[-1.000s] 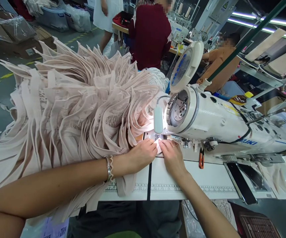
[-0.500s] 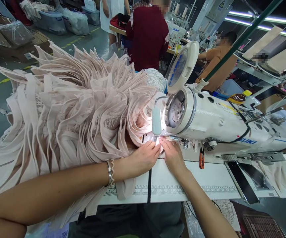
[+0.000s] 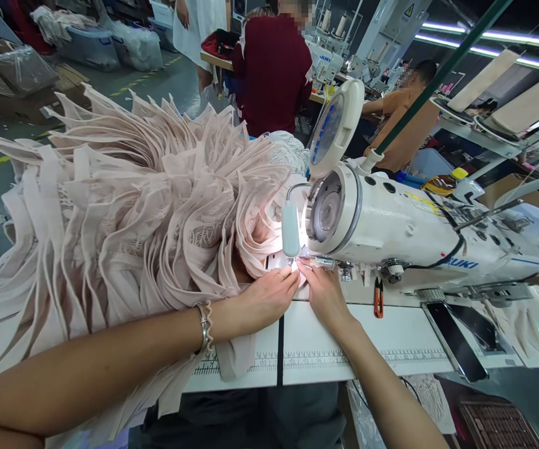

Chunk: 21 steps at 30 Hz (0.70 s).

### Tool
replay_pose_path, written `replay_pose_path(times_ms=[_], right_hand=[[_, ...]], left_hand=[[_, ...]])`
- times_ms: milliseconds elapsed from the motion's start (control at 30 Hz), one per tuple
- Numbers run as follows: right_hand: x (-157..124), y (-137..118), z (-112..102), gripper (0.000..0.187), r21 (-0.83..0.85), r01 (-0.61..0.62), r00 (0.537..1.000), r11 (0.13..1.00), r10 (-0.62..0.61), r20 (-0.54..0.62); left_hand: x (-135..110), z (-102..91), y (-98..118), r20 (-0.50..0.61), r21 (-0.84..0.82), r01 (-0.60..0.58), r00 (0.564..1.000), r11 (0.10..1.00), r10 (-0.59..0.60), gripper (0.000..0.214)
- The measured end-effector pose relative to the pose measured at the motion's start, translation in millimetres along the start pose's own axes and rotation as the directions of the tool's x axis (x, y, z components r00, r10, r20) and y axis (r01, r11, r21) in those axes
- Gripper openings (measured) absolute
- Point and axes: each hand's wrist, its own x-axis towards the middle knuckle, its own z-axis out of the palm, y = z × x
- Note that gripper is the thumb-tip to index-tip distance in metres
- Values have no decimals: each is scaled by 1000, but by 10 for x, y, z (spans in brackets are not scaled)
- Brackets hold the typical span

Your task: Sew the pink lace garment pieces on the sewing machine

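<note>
My left hand, a bracelet on its wrist, pinches a small piece of pale pink fabric at the needle of the white sewing machine. My right hand presses on the same piece from the right, fingertips close together under the machine's lamp. A big heap of pale pink fabric pieces fans out to the left, and my left forearm lies across its lower edge.
Orange thread snips and a black phone lie on the white table to the right. Ruler markings run along the table's front. People sit and stand at other sewing stations behind. Boxes and bags line the floor far left.
Both hands have slid the pink piece a little further in under the needle. The view has shifted slightly.
</note>
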Motion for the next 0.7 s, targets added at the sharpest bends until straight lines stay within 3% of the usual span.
replay_pose_path(times_ms=[333, 700], right_hand=[[42, -10, -26, 62, -5, -24, 1000, 1000, 24, 5], [103, -74, -92, 61, -17, -103, 987, 995, 104, 123]], left_hand=[[-9, 79, -46, -38, 54, -9, 999, 998, 12, 35], [14, 85, -82, -20, 35, 18, 1000, 999, -17, 34]])
